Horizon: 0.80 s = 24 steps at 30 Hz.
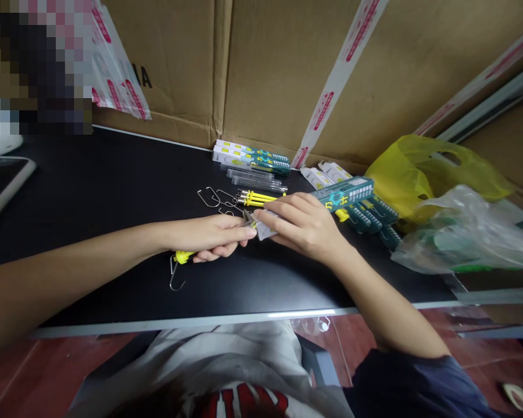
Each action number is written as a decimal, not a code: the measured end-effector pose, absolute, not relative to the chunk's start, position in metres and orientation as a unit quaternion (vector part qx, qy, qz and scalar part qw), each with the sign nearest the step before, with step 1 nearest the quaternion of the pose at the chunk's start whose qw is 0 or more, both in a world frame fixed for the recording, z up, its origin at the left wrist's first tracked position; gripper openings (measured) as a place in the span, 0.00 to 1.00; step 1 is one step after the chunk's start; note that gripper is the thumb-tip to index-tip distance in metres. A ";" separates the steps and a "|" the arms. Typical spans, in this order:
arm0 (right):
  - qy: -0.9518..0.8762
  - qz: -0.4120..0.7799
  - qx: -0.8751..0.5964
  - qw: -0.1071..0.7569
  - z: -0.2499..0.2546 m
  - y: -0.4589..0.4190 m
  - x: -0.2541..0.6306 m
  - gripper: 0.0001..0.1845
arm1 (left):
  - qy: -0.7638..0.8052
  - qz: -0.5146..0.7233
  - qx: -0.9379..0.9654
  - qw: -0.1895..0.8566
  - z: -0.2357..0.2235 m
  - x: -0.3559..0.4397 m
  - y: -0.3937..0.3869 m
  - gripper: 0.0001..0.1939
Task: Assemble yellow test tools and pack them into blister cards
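My left hand (222,235) is closed around a spring scale, mostly hidden by the fingers. Its yellow end (183,256) and metal hook (174,276) stick out on the left. My right hand (307,223) grips a long white and teal cardboard box (351,193) from above, with its flap end turned toward my left fingertips. The two hands nearly meet there; how far the scale reaches into the box is hidden. Just behind them lie several yellow spring scales (253,198) with wire hooks (209,197), and clear plastic tubes (257,179).
Closed boxes (250,155) are stacked against a large cardboard carton (270,69) at the back. More teal boxes (368,217) lie to the right, beside a yellow plastic bag (405,174) and a clear bag (457,232). A tablet-like device (4,186) sits far left on the black table (126,191).
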State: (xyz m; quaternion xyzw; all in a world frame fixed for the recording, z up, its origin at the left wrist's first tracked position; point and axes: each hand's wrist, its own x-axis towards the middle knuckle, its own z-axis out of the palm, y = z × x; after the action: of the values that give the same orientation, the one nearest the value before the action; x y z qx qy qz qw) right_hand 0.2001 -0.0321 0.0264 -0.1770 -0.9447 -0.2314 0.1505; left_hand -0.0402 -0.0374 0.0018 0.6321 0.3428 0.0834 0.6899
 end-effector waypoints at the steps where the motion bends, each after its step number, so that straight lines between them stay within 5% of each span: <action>1: -0.944 -0.240 -0.165 0.152 0.025 -0.034 0.197 0.18 | 0.337 0.077 0.626 0.699 0.001 -0.039 -0.038 0.24; 13: -0.945 -0.247 -0.180 0.114 0.023 -0.036 0.193 0.18 | 0.357 0.141 0.549 0.742 0.008 -0.045 -0.031 0.10; 19: -0.944 -0.206 -0.239 0.100 0.028 -0.025 0.205 0.23 | 0.372 0.080 0.606 0.699 0.019 -0.059 -0.017 0.20; 24: -0.947 -0.191 -0.238 0.104 0.028 -0.029 0.202 0.25 | 0.444 0.123 0.589 0.664 0.014 -0.048 -0.022 0.13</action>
State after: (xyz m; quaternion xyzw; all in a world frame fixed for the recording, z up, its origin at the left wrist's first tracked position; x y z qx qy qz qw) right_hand 0.2016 -0.0288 0.0277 -0.2378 -0.9466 -0.1911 0.1041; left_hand -0.0484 -0.0223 0.0143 0.5892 0.4439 0.1230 0.6638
